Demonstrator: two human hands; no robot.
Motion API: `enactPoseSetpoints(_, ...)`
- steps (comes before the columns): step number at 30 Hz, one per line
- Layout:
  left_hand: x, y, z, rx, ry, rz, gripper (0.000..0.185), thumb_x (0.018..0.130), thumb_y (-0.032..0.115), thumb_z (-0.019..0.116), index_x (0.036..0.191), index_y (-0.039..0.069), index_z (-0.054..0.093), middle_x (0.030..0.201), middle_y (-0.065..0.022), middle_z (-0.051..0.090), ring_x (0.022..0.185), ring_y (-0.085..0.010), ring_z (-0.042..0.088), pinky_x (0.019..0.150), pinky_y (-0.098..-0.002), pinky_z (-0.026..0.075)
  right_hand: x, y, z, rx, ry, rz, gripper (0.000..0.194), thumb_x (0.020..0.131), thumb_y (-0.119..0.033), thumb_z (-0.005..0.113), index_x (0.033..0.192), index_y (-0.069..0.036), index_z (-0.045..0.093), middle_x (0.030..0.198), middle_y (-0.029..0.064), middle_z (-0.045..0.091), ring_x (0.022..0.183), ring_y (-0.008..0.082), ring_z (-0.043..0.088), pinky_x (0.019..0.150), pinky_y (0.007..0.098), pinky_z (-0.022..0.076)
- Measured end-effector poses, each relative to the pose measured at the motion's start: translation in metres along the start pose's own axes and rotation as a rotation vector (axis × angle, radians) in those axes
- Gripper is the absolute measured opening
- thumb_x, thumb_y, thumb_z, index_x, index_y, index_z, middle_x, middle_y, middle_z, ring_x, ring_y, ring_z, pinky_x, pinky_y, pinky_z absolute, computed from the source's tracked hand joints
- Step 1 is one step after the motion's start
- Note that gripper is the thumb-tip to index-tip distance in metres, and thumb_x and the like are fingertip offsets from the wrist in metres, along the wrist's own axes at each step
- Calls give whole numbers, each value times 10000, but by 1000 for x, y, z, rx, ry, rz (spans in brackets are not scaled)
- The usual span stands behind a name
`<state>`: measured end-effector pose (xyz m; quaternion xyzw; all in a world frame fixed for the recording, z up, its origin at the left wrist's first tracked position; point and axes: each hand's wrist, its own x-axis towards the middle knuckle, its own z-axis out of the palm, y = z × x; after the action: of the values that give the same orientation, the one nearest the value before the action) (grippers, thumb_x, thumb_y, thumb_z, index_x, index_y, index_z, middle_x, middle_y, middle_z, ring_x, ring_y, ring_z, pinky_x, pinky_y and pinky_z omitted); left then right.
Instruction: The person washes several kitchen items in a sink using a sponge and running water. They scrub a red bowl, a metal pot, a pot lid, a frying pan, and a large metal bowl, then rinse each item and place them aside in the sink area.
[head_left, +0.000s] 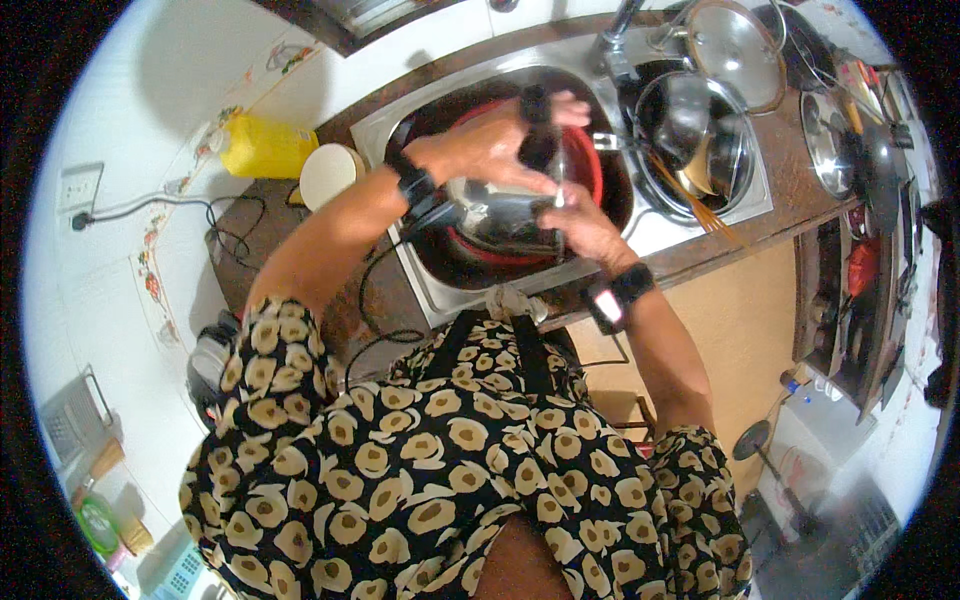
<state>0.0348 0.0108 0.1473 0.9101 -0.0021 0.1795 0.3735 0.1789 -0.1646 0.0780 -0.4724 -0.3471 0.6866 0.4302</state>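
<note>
Over the left sink basin, my right hand (592, 225) holds the rim of a shiny metal vessel (502, 221), with fingers curled at its edge. My left hand (487, 154) reaches across the same vessel, its fingers spread and blurred; whether it grips anything is not clear. Dark devices are strapped to my wrists and near the left palm. A red basin (589, 161) lies beneath the vessel inside the sink (626, 202). The vessel's far part is partly hidden by my left hand and forearm.
A faucet (619, 37) stands behind the sinks. The right bowl holds a metal pot (746, 142) with utensils. Beyond it are a glass lid (735, 60) and more cookware. A yellow jug (266, 146), a white round lid (330, 176) and black cables (364, 285) are at left.
</note>
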Motion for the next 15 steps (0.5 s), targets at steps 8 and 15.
enactPoseSetpoints(8, 14, -18, 11, -228, 2, -442, 308, 853, 360, 706, 842, 53, 683, 847, -84, 647, 845, -207, 608, 779, -351, 470, 0, -33, -8, -156, 287, -152, 426, 931, -285, 630, 1257, -19, 566, 1115, 45, 619, 1024, 157, 558, 911, 303, 441)
enactPoseSetpoints(15, -27, -26, -5, -346, 360, -708, 328, 862, 351, 694, 873, 23, 686, 811, -25, 647, 778, -136, 585, 734, -305, 471, 19, -53, 7, -786, 753, -705, 316, 940, -206, 572, 1193, -18, 593, 1128, 154, 615, 1050, 294, 560, 933, 391, 433)
